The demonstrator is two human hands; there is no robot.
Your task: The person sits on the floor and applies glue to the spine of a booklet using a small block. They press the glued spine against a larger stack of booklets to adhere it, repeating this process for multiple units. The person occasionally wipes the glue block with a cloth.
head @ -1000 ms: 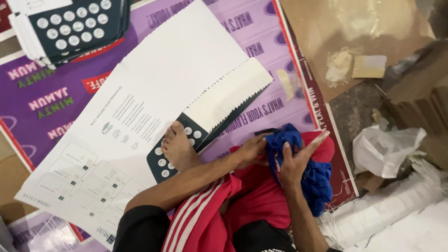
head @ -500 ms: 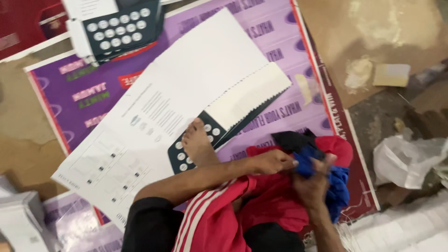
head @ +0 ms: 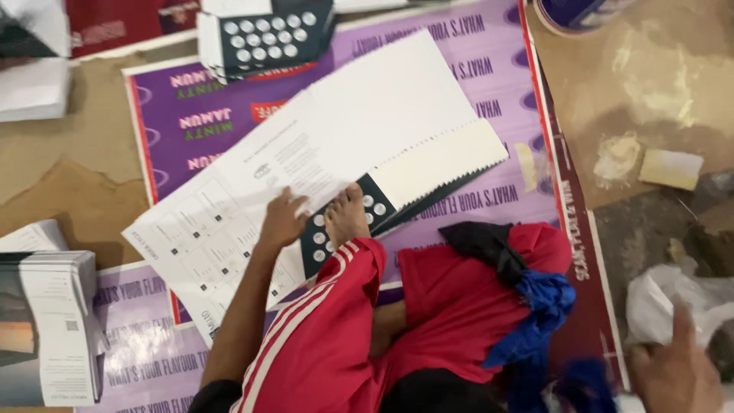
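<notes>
Floor-level work area: brown cardboard overlaid with a purple printed banner.

Centre: large white printed sheet, lying flat and slantwise across the banner, diagrams and small text on its near half, far half blank. Left hand palm-down on the sheet's near half, fingers bent and pressing, closed around nothing. Just beside it, bare foot planted on a dark card with white dots, which pokes out from under the sheet's edge. Cream pad with a serrated edge resting on the same pile.

Step in hand, as judged: pinning the sheet down with hand and foot together. Calls next for a lift of the foot before any slide of sheet or card, and for an even pull to avoid a crease.

Lower right: right hand, blurred, one finger raised, well apart from the sheet and near a white plastic bag; grip not readable. Between the hands: red trousers and a bunched blue cloth.

Periphery: second stack of dotted cards at top, pile of leaflets at left, small pale block at right.
</notes>
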